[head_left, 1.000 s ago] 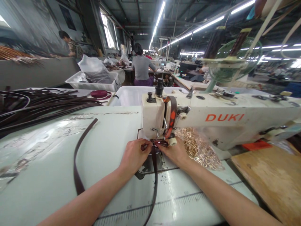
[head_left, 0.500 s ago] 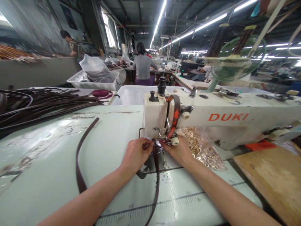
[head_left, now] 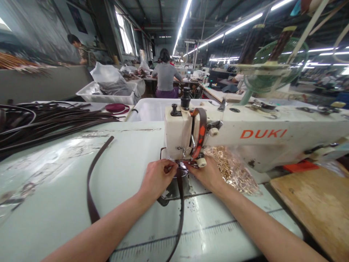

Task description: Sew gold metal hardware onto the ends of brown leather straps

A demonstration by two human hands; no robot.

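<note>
A dark brown strap runs from the table's near edge up to the needle area of a white DUKI sewing machine. My left hand pinches the strap end on the left side of the needle, fingers closed. From the right, my right hand grips the same strap end, right under the presser foot. The strap loops back across the table on my left.
A clear bag of gold metal rings lies just right of my right hand. A heap of dark straps covers the far left. White bins and a green fan stand behind. A wooden board lies right. People work at tables farther back.
Both hands stay at the needle with the strap end; only small shifts of fingers and of the view.
</note>
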